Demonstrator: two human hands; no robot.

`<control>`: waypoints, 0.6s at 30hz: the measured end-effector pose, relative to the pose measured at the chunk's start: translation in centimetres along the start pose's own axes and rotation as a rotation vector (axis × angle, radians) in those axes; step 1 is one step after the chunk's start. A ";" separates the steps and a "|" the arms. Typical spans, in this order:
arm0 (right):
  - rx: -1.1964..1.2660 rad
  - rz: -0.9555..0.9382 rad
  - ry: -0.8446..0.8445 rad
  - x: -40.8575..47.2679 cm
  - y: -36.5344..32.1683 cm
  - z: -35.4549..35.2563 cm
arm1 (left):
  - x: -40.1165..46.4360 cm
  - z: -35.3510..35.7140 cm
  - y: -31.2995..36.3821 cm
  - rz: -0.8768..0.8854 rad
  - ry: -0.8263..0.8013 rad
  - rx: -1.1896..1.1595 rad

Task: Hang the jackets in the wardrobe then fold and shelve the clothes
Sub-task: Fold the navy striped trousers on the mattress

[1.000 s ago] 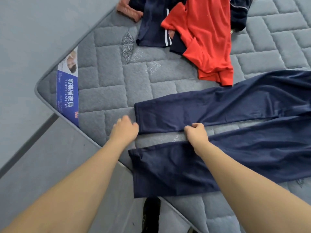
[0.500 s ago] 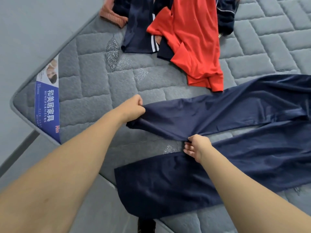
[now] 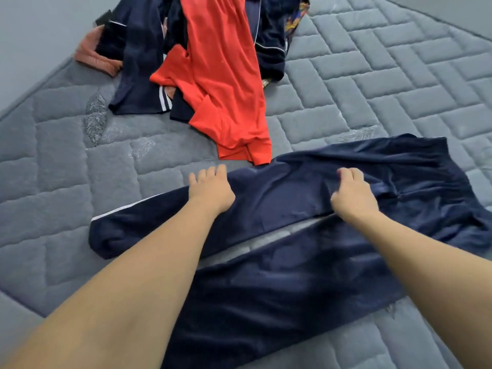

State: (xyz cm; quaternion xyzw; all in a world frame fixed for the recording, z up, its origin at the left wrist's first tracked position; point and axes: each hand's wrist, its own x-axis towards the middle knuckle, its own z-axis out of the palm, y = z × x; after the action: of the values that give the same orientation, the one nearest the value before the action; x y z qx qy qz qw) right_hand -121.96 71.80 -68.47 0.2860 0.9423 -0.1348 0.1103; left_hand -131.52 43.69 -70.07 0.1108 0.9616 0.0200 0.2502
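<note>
Trousers point(image 3: 306, 198), navy, spread across grey quilted mattress point(image 3: 372, 83) — both hands upon the farther leg, nearer leg lying below the wrists, a narrow strip of mattress showing between the two legs. White side stripe visible along the farther leg, left of the left hand; cuff end of that leg rumpled, lying further left again. Waist portion bunched to the right of the right hand.

Left hand point(image 3: 210, 187): palm down, fingers extended and lightly spread, fingertips reaching past the far edge of the leg onto the mattress — resting flat, gripping nothing.

Right hand point(image 3: 351, 195): fingers curled under, knuckles up, pressed upon the fabric of the same leg close to the crotch; fabric creased around the fingers, apparently gathered in a pinch, though the fingertips themselves are hidden.

Red shirt point(image 3: 223, 83): beyond the left hand, draped lengthwise, hem just short of the trousers' far edge, well within reach of the fingertips.

Heap of dark navy garments point(image 3: 138, 62): beyond and left of the left hand, partly beneath the red shirt, one piece with white stripes at its hem. Further dark garment with thin white piping point(image 3: 271, 43) beyond, between the two hands' lines. Pink ribbed item point(image 3: 93, 57): far left of the heap, at the mattress edge.
</note>
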 end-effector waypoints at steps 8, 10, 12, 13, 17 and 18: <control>-0.474 -0.434 -0.084 9.1 -0.7 0.9 | 0.7 0.0 1.0 0.073 0.134 0.065; -0.602 -0.446 -0.078 9.6 -1.3 0.8 | -2.1 -0.7 1.5 0.246 0.322 0.174; -0.700 -0.523 0.026 9.5 -1.1 -0.7 | -6.2 -0.9 2.3 0.458 0.444 0.319; -0.715 -0.583 0.089 9.2 -0.8 -1.8 | -8.5 -0.9 2.8 0.524 0.495 0.366; -0.586 -0.751 0.286 6.1 4.1 -6.1 | -16.6 1.7 3.9 0.460 0.390 0.474; -0.553 -0.729 0.296 4.8 6.1 -7.0 | -18.3 2.6 4.5 0.371 0.263 0.515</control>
State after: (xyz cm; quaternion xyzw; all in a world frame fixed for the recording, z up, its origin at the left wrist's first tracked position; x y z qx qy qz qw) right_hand -123.34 81.32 -64.44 -0.0868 0.9873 0.1331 -0.0077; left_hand -113.78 43.91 -63.17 0.3398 0.9226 -0.1640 0.0802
